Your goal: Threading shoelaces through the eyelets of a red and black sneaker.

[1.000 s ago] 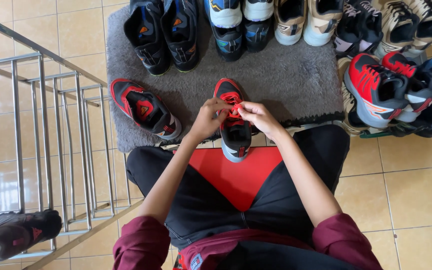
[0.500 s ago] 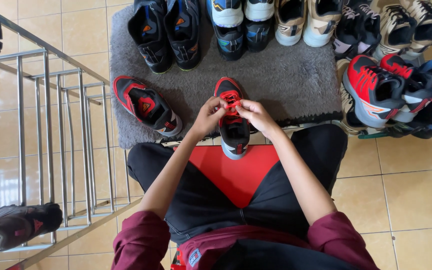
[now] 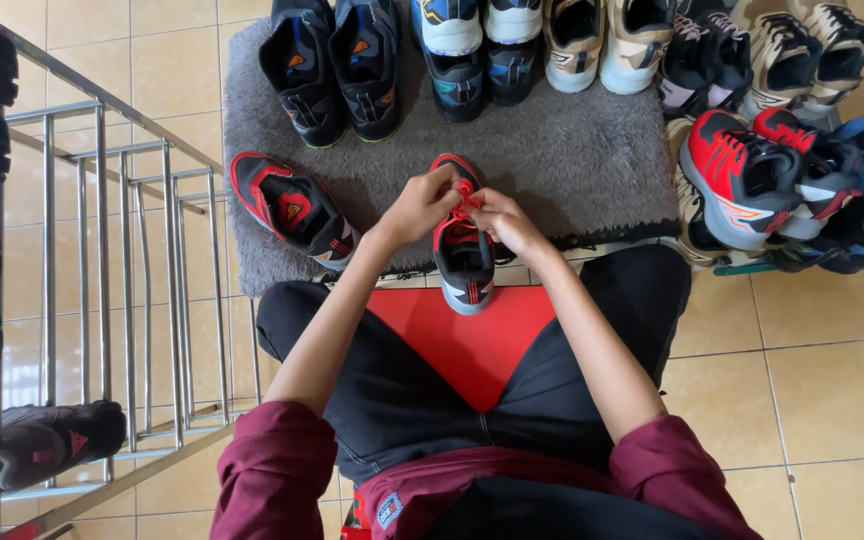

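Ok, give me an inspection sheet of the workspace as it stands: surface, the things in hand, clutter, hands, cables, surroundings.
Surface: grey mat on tan tiled floor.
Job's things: black and red shoe at the mat's near edge, red laces pinched above it; matching shoe lies apart, to the left.
Clutter: row of shoes along the mat's far side; pile of shoes on the right.
Hands: left hand and right hand both on the laces.
Cables: nothing seen.
Surroundings: metal shoe rack on the left, dark shoes on it.
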